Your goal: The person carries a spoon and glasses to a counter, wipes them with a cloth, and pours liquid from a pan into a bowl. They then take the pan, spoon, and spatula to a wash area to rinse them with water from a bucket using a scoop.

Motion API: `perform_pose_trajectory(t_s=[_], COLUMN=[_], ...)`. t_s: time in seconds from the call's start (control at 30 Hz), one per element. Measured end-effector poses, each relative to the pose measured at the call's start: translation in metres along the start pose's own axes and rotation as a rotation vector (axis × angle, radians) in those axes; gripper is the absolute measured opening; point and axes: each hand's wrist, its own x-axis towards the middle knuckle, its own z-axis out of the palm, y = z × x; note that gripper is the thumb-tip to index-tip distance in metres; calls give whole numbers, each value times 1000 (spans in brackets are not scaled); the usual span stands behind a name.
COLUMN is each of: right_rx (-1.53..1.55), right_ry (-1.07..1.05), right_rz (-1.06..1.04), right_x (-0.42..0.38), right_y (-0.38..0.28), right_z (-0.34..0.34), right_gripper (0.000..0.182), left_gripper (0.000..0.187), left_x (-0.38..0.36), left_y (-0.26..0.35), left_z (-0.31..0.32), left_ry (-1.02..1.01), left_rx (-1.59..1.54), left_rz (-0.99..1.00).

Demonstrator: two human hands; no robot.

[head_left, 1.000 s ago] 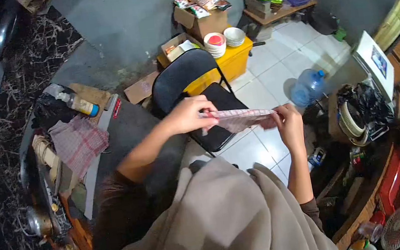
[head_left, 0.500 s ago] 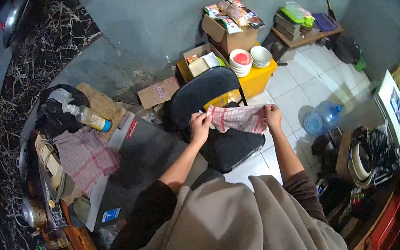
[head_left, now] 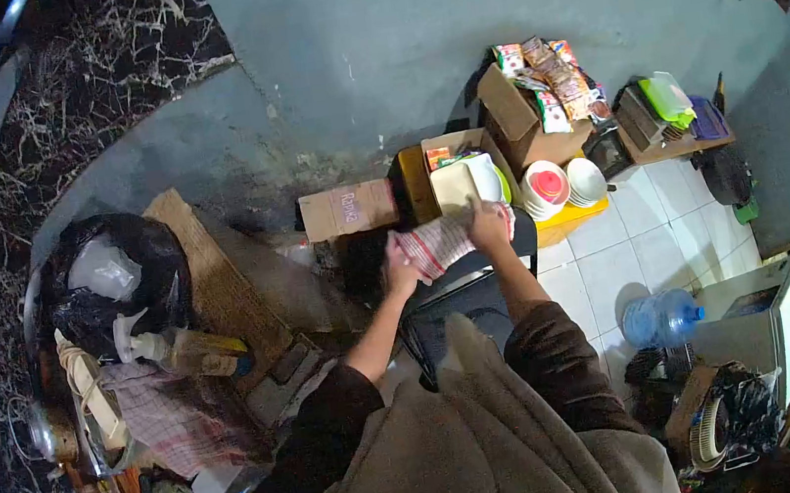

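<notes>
A red-and-white checked cloth (head_left: pixel 437 247) is stretched between my two hands. My left hand (head_left: pixel 402 271) is closed on its left end, and my right hand (head_left: pixel 488 225) grips it near the right end, with a bit of cloth showing beyond the fingers. Beneath the cloth is a black chair (head_left: pixel 464 312), partly covered by my hands and arms. Just past my right hand, a cardboard box holds a cream tray (head_left: pixel 454 187) and a white one.
White bowls (head_left: pixel 545 189) stand on a yellow surface (head_left: pixel 577 223), with a box of sachets (head_left: pixel 544 87) behind. To the left are a spray bottle (head_left: pixel 194 353), another checked cloth (head_left: pixel 183 414) and a black bag (head_left: pixel 73 299). A water jug (head_left: pixel 662 318) lies on the right.
My view has turned left. Both hands have come closer together, and the cloth between them is now shorter and bunched or folded. They now sit higher, nearer the box of trays.
</notes>
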Motion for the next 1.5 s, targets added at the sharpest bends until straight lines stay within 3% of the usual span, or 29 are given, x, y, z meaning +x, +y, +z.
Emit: perform_pose_trajectory(t_s=[0.03,0.1,0.2,0.33,0.37,0.4,0.43,0.47,0.5,0.57,0.63,0.73,0.83,0.9,1.03,1.17,1.23,1.3,1.43,1.5], right_rx=[-85,-252,-291,-225,-181,-155,-135,-75,-23,-88,-87,122,296,411,393,272,212,254,293,313], right_ry=[-71,-202,-207,-264,-242,-306,-366,-507,-645,-789,-723,-692,-884,-826,-987,-1303,-1412,-1581,-1644,-1697], right_rz=[-67,-220,-244,-503,-614,-643,-656,-662,-651,-675,-720,-940,-804,-1038,-1191,-1141,-1129,-1170,-1176,-1157], right_x=[-8,-25,-24,-20,-21,-22,-29,-42,-50,-51,-55,-71,-127,-159,-237,-303,-331,-359,-424,-461], right_y=[2,1,15,20,19,15,5,-17,-32,-36,-31,-42,-70,-81,-122,-151,-174,-195,-249,-288], right_z=[6,15,28,22,22,19,11,-13,-29,-22,-4,19,14,23,0,-3,1,14,40,56], right_gripper=[48,51,53,56,57,57,56,56,55,49,35,29,26,28,30,30,30,29,27,20], left_gripper=[63,62,63,49,48,57,51,44,44,38,38,34,32,32,32,28,27,24,26,27], left_x=[-4,-19,-22,-63,-78,-96,-120,-146,-166,-204,-246,-309,-362,-392,-425,-444,-455,-473,-535,-573], left_y=[8,27,8,26,37,29,34,47,36,9,61,64,40,36,59,61,56,45,3,-4], left_z=[-7,-16,-11,-16,-27,-36,-44,-59,-64,-72,-118,-142,-149,-147,-165,-195,-222,-258,-371,-440], left_ry=[-210,-283,-255,25,-27,-88,-16,-74,-5,-91,-80,139,353,469,677,786,873,1147,1489,1563], left_rx=[340,592,456,236,202,35,11,-108,-99,-409,-155,-270,-204,-121,-214,-81,-9,168,308,527], left_rz=[-76,-15,45,131,66,134,145,-18,-37,-214,-370,-411,-465,-458,-448,-465,-467,-327,-302,-376])
